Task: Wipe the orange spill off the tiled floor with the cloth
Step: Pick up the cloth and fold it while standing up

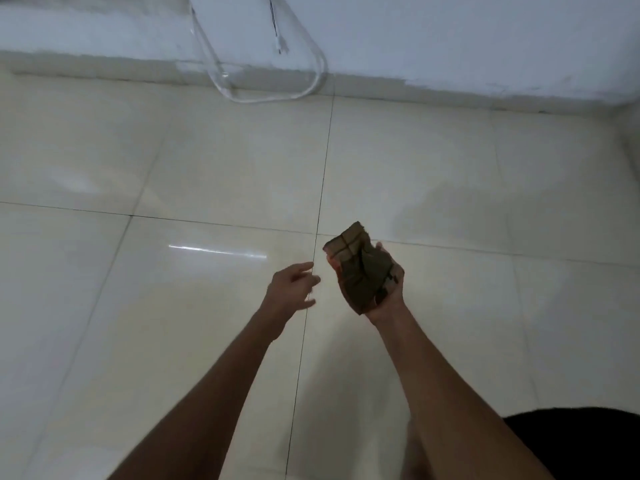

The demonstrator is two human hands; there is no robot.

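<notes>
Item one: my right hand (379,285), palm up, raised above the tiled floor (207,161). It grips the cloth (358,268), a dull brown-green wad folded into a rough block, with fingers curled round its left edge and thumb against its right side. The cloth's far corner sticks up past my fingertips.

Item two: my left hand (292,289), just left of the cloth and not touching it. Fingers are loose and slightly spread, holding nothing.

Item three: the floor, glossy cream tiles with dark grout lines, one running from far to near between my forearms. I cannot make out any orange spill on it.

Item four: a clear tube (277,95), looped on the floor at the far wall (450,39).

Item five: dark fabric (581,441), near right corner.
</notes>
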